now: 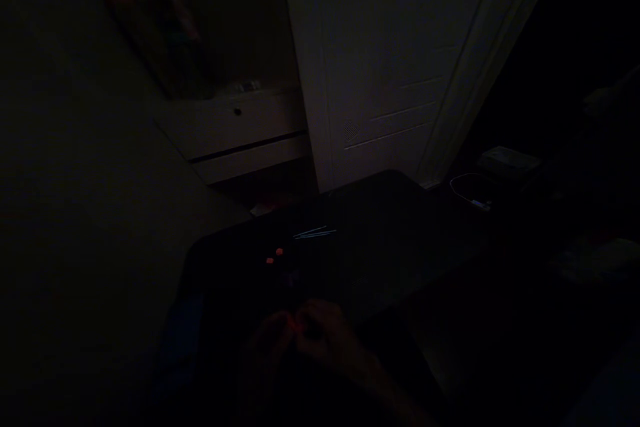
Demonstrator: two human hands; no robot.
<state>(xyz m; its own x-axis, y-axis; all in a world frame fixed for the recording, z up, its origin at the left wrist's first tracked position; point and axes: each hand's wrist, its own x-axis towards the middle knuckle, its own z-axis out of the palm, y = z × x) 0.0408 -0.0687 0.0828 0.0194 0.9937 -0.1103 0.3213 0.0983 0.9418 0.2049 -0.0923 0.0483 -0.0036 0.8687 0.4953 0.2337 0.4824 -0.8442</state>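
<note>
The picture is very dark. My left hand (269, 339) and my right hand (323, 328) meet over the near part of a dark table (390, 240). Their fingertips are pinched together on a small red piece (294, 325), whose shape is too dim to make out. Beyond my hands lie two small orange-red pieces, one to the left (270, 260) and one slightly farther back (279, 251). Several thin pale sticks (315, 233) rest behind them, close together. A faint dark object (290, 277) sits just ahead of my fingers; its kind is unclear.
Past the table's far edge stand a pale door (370, 80) and a drawer unit (250, 123). A red-and-white packet or bag (155, 27) is above the drawers at the left. To the right are a pale box (507, 160) and a cable (460, 190). A bluish patch (184, 327) shows at lower left.
</note>
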